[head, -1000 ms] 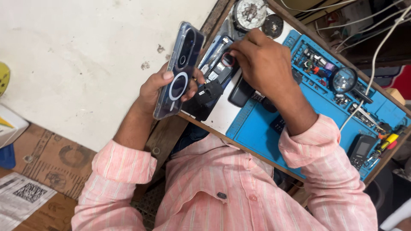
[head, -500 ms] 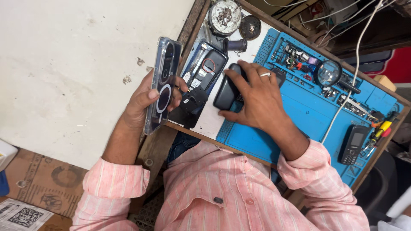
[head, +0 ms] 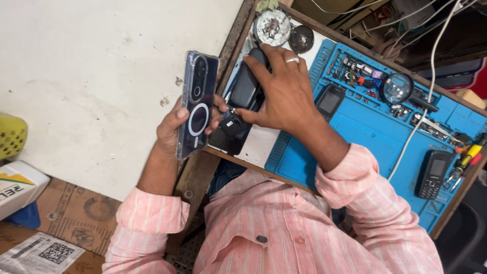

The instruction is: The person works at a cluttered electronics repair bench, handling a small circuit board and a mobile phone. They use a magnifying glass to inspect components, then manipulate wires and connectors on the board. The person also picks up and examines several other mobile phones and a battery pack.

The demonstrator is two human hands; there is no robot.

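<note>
- Left hand [head: 172, 127] clasping a smartphone in a clear case [head: 197, 104], back up, just off the worktop's [head: 264, 144] left edge.
- Small black part [head: 232, 124] pinched beside it; best kept over the worktop.
- Right hand [head: 279, 91] gripping a dark phone-like block [head: 247, 81]; steady, light pressure advised.
- Blue repair mat [head: 375, 132], keypad phone [head: 432, 174] lying right.

The left hand [head: 170, 127] holds a cased phone [head: 197, 104] left of the mat [head: 365, 132]; a keypad phone [head: 432, 174] lies on the mat's right part; a magnifier [head: 397, 88] sits behind it.
</note>
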